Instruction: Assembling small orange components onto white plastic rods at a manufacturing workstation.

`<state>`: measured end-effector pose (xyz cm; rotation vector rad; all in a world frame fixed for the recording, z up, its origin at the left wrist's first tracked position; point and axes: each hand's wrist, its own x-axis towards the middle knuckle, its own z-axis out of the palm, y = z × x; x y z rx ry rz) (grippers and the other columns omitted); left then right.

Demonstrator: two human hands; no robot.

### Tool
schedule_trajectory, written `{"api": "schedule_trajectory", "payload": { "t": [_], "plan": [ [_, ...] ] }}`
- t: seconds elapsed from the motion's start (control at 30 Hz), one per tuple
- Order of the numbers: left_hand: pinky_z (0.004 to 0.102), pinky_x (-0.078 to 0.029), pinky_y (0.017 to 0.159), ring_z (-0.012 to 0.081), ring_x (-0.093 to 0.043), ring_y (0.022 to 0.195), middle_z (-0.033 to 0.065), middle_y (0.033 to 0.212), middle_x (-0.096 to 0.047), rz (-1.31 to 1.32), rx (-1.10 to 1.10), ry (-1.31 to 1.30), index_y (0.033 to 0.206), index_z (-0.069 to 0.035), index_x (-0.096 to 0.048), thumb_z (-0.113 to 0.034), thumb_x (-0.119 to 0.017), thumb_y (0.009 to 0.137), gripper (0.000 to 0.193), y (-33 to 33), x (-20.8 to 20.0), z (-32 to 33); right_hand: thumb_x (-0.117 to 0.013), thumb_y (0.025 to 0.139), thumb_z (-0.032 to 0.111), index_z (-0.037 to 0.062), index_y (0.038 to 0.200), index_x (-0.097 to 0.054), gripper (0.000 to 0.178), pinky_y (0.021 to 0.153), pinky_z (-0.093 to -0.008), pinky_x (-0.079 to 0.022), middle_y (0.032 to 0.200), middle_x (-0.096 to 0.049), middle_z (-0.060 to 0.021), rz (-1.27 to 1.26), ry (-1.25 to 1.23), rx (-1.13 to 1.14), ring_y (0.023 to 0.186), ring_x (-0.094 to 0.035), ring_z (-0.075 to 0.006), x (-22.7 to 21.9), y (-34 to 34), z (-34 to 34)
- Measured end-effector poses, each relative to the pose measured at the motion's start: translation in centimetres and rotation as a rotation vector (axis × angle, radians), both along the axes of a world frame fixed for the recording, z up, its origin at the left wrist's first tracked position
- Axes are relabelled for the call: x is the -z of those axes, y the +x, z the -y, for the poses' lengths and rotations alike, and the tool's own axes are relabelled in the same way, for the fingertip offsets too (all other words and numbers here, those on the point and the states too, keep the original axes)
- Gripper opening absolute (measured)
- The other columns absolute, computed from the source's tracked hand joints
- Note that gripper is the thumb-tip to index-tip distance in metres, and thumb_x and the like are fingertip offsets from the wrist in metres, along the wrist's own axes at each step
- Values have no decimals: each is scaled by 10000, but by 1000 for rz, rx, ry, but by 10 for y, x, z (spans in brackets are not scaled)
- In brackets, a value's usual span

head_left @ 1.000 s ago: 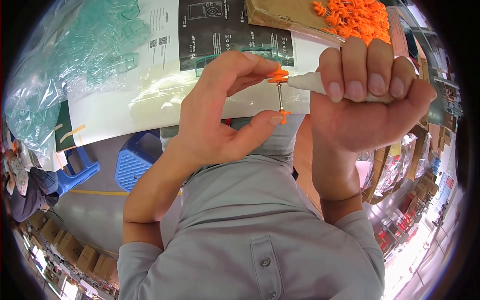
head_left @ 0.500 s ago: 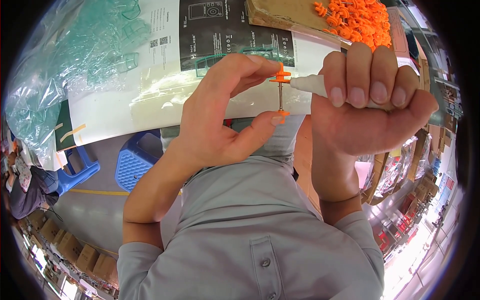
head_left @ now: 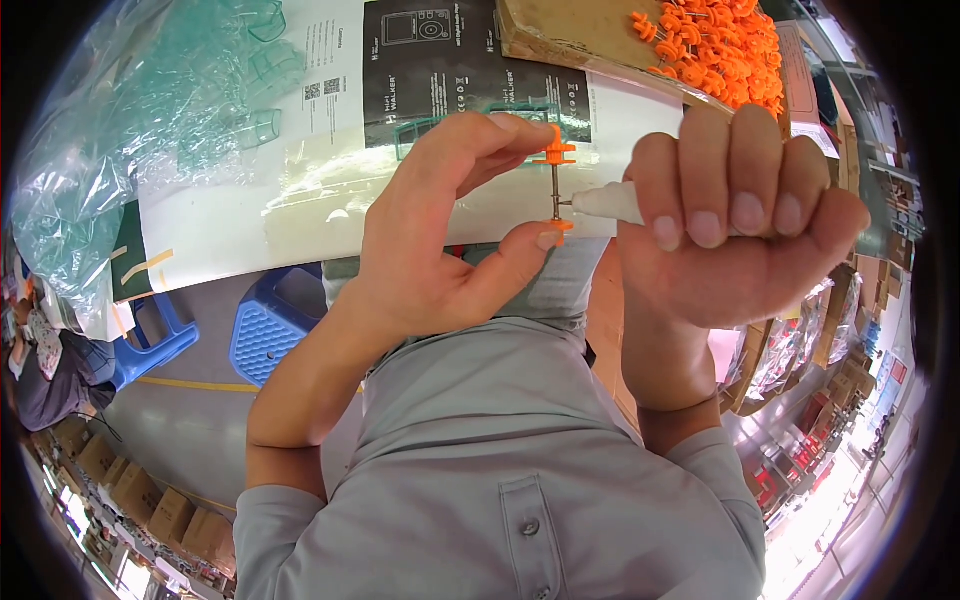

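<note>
Between the thumb and a fingertip of my left hand [head_left: 435, 225] is a small metal axle [head_left: 555, 190] with an orange plastic piece [head_left: 555, 148] at each end. It stands roughly upright over the table edge. My right hand [head_left: 735, 225] is wrapped round a white nozzle-tipped squeeze bottle [head_left: 607, 202], most of which the fingers hide. The thin tip points left and meets the axle just above its lower orange end. Whether any liquid comes out is too small to tell.
A heap of similar orange parts [head_left: 715, 55] lies on a brown board [head_left: 565, 35] at the far right. Green transparent frames [head_left: 262, 128] and clear plastic film [head_left: 110, 130] cover the table's left. A blue stool [head_left: 265, 330] stands below the table.
My right hand has brought the bottle tip down from the upper orange piece to the axle's lower end. My left hand keeps its hold, almost still.
</note>
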<state>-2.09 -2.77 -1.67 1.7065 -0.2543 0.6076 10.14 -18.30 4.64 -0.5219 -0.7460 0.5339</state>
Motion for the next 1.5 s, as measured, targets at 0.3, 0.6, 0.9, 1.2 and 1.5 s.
{"api": "schedule_trajectory", "payload": {
  "t": [0.3,0.6,0.9,1.2,1.5],
  "plan": [
    [423,-511,1053,312,-621,1215,217,1305,-572,-26,20,-6,1411,22,-374,16,-741,833,685,-1,-3,-3,-391,1059,454,136,761,-553,464,551,-323,-466,768,-543,-10,-24,9,133,675,-517,-164,6,3,-3],
    [434,-492,1072,321,-605,1241,234,1337,-551,-39,52,27,1433,16,-336,18,-728,854,699,0,-3,-2,-361,1062,462,138,749,-554,490,537,-316,-456,752,-536,-2,-30,7,162,645,-501,-154,6,2,-2],
    [425,-579,901,314,-675,1024,148,1171,-644,1,-233,286,1257,33,-531,2,-749,772,533,14,6,9,-337,1067,404,154,716,-513,466,483,-301,-429,705,-510,15,-107,-58,283,589,-459,-136,9,1,2],
    [502,-472,994,310,-645,1083,106,1164,-663,44,-335,644,1222,-4,-555,-59,-739,790,472,36,18,3,-349,1074,393,168,705,-462,447,469,-281,-413,685,-478,23,-144,-156,358,568,-430,-121,12,0,9],
    [432,-477,928,321,-633,995,95,1164,-667,-86,-345,639,1241,-16,-564,-109,-764,818,476,38,18,6,-388,1071,466,146,760,-390,447,424,-310,-393,666,-432,-13,-282,-162,419,504,-412,-149,18,0,9]
  ]
}}
